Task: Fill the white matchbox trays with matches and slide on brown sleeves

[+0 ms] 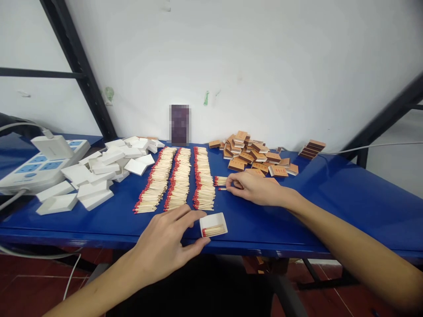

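My left hand (173,237) grips a white matchbox tray (213,216) at its left end, between the thumb and the fingers. Inside, along the near wall, lies a small bunch of red-tipped matches (214,230). To the right and farther back, my right hand (251,187) is pinched closed. A single match (222,189) sticks out to the left from its fingertips. Just beyond it a small group of matches (220,180) touches the fingers. Three long rows of matches (204,180) lie left of my right hand, red heads facing left.
White empty trays (99,169) are heaped at the left, beside a power strip (46,163) with a charger. Brown matchbox sleeves (246,157) form a pile behind my right hand. A neat stack of matchboxes (312,149) stands right of it. A blurred dark rectangle (180,125) leans on the wall.
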A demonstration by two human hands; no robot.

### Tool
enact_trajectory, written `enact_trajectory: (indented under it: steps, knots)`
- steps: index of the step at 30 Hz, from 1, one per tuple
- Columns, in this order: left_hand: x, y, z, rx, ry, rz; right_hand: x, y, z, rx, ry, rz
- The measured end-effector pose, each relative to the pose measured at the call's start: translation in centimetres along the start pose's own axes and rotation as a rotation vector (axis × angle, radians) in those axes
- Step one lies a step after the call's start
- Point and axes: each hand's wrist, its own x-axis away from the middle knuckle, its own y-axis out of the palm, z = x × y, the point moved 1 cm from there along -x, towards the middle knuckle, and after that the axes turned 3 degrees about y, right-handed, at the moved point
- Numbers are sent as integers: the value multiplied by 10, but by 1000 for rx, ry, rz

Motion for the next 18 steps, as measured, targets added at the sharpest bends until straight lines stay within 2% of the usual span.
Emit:
enact_trajectory:
  steps: [6, 10, 13, 15, 18]
  knots:
    - [-1, 0, 1, 9, -18, -5, 15, -5, -28, -186, -148, 82]
    - [-1, 0, 2, 13, -22, -21, 24, 2, -52, -274, -313, 16]
    - [-1, 0, 1, 5, -26, -14, 26, 9, -61, -292, -352, -38]
    - [-1, 0, 1, 3, -25, -19, 25, 10, -61, -294, -358, 7]
    - [0, 0, 1, -2, -28, -24, 21, 6, -51, -254, -308, 173]
